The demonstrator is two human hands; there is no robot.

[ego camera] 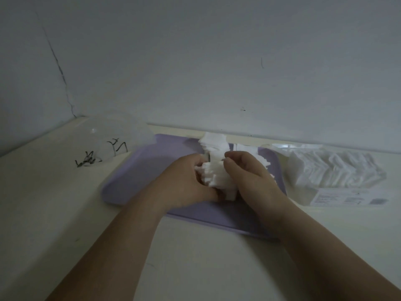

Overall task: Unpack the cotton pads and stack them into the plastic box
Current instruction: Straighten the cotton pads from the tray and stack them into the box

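**Ana:** Pale wall (195,61), cracked near the left corner, and a cream counter (65,213) running along its foot. What's laid out on it?

**Ben:** At the centre, a lilac tray (134,170). At about three o'clock from it lies the clear pack of cotton pads (334,170), still well filled, with its label facing forward. At ten o'clock there is something clear and domed (121,131); I can't tell what it is. Some dark scribbles mark the counter beneath it.

**Ana:** And the hands?

**Ben:** Both are over the tray. The left hand (184,179) and right hand (249,172) are curled in from either side around a ragged bundle of pads (214,172), fingers closed on it, edges uneven. The right thumb and forefinger seem to pinch its top.

**Ana:** Where's the plastic box?

**Ben:** Just behind the bundle, at twelve o'clock, a taller stack of pads (214,142) stands up. It probably sits in the box, but the clear walls are too faint to be sure. More pads show behind the right hand.

**Ana:** So which step is this?

**Ben:** I'd judge squaring up a handful before stacking. The pack is far from empty, so the job is partway at most.

**Ana:** Next?

**Ben:** Even the edges, keep gentle pressure from both sides so the pads don't fan out, then lower the bundle flat onto the stack.
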